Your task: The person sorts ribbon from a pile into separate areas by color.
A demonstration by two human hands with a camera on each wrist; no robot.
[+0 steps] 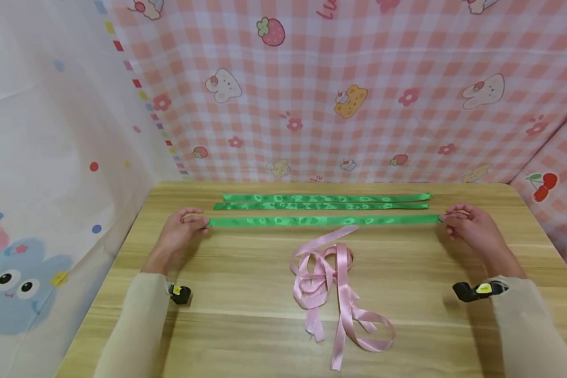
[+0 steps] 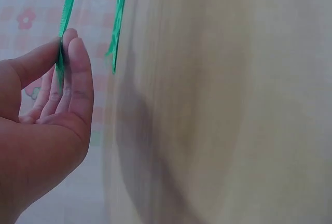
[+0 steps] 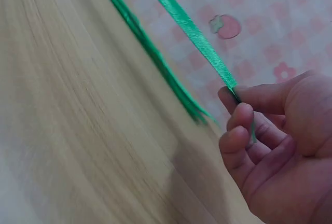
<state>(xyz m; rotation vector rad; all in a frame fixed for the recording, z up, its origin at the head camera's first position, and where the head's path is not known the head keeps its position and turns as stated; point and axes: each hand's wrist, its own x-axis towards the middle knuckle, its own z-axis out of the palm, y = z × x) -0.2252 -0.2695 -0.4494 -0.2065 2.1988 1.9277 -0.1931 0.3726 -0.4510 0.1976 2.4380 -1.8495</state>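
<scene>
A green satin ribbon (image 1: 325, 220) is stretched straight and level between both hands. My left hand (image 1: 185, 229) pinches its left end between thumb and fingers; in the left wrist view a short tail of the ribbon (image 2: 68, 11) hangs past the fingertips. The right end is pinched by my right hand (image 1: 470, 226), and the right wrist view shows the ribbon (image 3: 192, 32) raised above the table. Just behind it, two more green ribbons (image 1: 326, 198) lie side by side on the wood. Nearer the front, a loose tangle of pink ribbon (image 1: 342, 273) rests in loops.
The wood-grain table (image 1: 236, 325) ends at the back against a pink checked cloth (image 1: 312, 142) with cartoon prints. A white printed cloth (image 1: 66, 131) hangs on the left. Each wrist carries a small black camera, the left camera (image 1: 181, 295) and the right camera (image 1: 464, 292).
</scene>
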